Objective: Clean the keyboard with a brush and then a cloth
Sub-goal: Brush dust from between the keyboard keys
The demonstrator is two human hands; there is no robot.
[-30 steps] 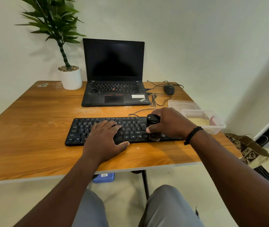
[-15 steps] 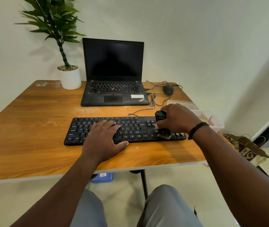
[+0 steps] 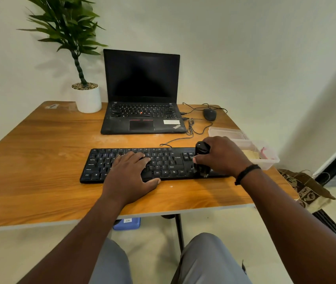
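Observation:
A black keyboard [image 3: 163, 160] lies across the near middle of the wooden table [image 3: 40, 160]. My left hand [image 3: 130, 175] rests flat on its left-centre keys, fingers spread, holding it down. My right hand [image 3: 222, 155] grips a black brush [image 3: 201, 149] upright, with its bristles touching the keys at the keyboard's right part. A yellowish cloth [image 3: 250, 154] lies inside a clear plastic container [image 3: 269, 161] to the right of the keyboard.
An open black laptop [image 3: 142, 111] stands behind the keyboard, with a potted plant [image 3: 87, 97] to its left. A wired mouse [image 3: 210, 114] and loose cables lie at the back right. A patterned bag [image 3: 306, 189] sits on the floor to the right.
My right hand has carried the brush rightward along the keyboard, from near its centre-right to its right section. My left hand has stayed on the keys.

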